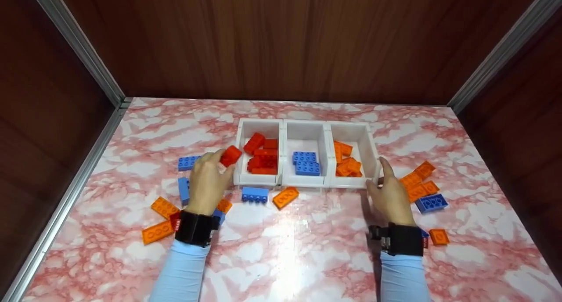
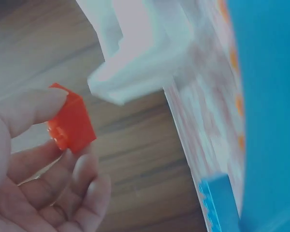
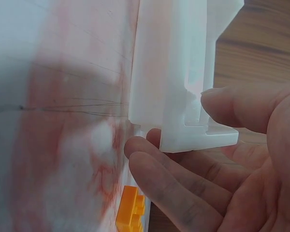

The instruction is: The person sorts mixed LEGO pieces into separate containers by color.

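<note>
My left hand (image 1: 207, 179) pinches a red toy brick (image 1: 231, 155) between thumb and fingers, just left of the white three-part bin (image 1: 237, 161). In the left wrist view the red brick (image 2: 75, 121) shows its studs toward the palm. My right hand (image 1: 390, 192) holds the front right corner of the bin, with the thumb on one side and the curled fingers around the other in the right wrist view. Several red bricks (image 1: 264, 158) lie in the left compartment, two blue bricks (image 1: 307, 167) in the middle one, and several orange bricks (image 1: 349, 166) in the right one.
Before the bin lie a blue brick (image 1: 254, 194) and an orange brick (image 1: 286, 198). More blue and orange bricks (image 1: 158, 232) surround the left forearm. Orange bricks (image 1: 417, 180) and a blue brick (image 1: 432, 203) lie beyond the right hand. Brown panels (image 1: 281, 43) wall the marbled table.
</note>
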Motion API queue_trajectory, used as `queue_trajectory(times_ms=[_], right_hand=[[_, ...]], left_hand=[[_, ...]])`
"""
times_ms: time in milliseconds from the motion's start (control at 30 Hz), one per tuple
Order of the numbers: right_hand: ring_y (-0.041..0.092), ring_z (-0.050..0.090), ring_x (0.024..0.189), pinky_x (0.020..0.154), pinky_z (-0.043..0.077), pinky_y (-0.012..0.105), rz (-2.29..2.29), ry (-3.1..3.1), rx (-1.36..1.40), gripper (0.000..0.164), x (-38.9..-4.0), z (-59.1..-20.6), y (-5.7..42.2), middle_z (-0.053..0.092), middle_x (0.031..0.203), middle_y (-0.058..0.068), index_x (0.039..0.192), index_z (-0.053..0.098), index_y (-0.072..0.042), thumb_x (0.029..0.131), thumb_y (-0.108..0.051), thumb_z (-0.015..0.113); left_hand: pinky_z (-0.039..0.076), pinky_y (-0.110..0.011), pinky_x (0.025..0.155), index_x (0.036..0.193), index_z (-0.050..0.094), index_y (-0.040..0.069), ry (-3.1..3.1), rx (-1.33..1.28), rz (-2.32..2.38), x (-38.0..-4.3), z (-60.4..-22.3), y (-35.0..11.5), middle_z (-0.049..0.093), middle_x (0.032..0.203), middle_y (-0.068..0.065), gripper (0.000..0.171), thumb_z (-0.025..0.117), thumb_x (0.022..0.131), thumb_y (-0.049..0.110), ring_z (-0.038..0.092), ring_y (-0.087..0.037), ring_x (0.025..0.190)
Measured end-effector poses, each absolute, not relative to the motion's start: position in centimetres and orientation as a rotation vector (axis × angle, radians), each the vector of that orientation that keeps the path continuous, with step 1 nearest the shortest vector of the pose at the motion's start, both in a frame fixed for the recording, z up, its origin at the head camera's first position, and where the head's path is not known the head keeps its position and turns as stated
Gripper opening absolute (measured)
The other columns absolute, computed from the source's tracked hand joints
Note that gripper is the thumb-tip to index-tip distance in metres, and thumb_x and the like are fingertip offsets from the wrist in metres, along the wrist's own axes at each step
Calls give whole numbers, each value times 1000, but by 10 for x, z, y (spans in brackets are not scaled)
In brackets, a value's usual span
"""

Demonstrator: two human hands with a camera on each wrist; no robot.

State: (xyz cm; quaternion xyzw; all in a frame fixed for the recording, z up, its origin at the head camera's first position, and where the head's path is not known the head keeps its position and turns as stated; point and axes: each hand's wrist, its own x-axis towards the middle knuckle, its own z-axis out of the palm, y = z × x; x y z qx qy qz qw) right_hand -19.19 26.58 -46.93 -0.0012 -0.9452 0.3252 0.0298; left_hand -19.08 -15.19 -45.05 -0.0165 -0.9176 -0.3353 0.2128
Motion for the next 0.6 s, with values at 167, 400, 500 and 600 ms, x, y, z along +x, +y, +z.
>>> queue_trajectory(times_ms=[167,400,500,600], right_hand=[[34,64,83,77,52,50,1000,-2910,-6,71,-192,-470,264,67,103,25,157,18,-5,99,-18,57],[32,64,80,75,52,48,1015,-2914,-23,72,-192,-470,265,67,104,24,158,17,-6,99,-18,57],[30,63,79,73,52,46,1019,-2918,-29,72,-192,-469,266,67,104,24,158,17,-6,100,-19,57],[30,63,79,72,53,46,1021,-2924,-32,72,-192,-469,267,67,105,24,158,17,-7,100,-20,57]], left_hand=[[51,-48,88,123,67,-4,-2566,-164,-913,-193,-447,-136,68,110,-21,44,81,83,10,62,-37,97],[43,-48,100,124,67,0,-2773,-291,-799,-223,-421,-123,68,117,-19,41,78,85,7,58,-38,110],[44,-48,98,114,72,2,-2860,-351,-681,-242,-407,-117,70,112,-17,32,79,83,7,61,-37,106],[48,-47,92,102,74,3,-2915,-409,-520,-261,-398,-111,72,103,-15,22,81,82,7,63,-36,99]])
